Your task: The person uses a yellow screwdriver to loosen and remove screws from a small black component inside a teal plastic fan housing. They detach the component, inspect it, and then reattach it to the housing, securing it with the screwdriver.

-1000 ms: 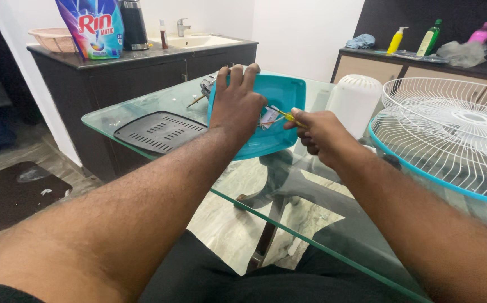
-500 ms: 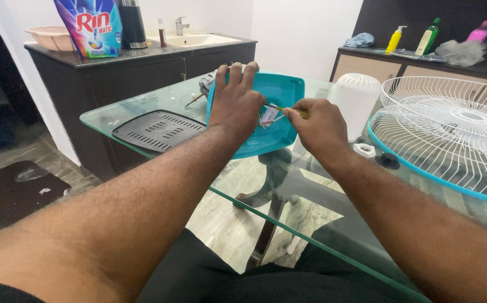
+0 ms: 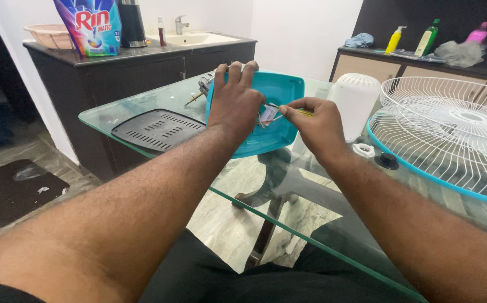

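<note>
While our left hand [image 3: 233, 104] lies spread flat on the teal fan housing [image 3: 274, 115], fingers fanned over its far-left edge, the right hand [image 3: 316, 120] is pinched shut on a thin yellow-handled screwdriver [image 3: 294, 111], tip aimed left at the small wired part [image 3: 268, 115] in the housing's middle. The housing sits propped on the glass table [image 3: 142, 106], centre-far, w/ a dark vented cover [image 3: 156, 129] to its left, a white motor cap [image 3: 355, 101] just right & the wire fan guard [image 3: 451, 134] far right. To do this bit well, we'd judge: keep the left palm pressing so the housing can't rock, hold the driver in line w/ the fastener, turn slow & light. We can't tell if the tip is seated; the fingers hide it.
</note>
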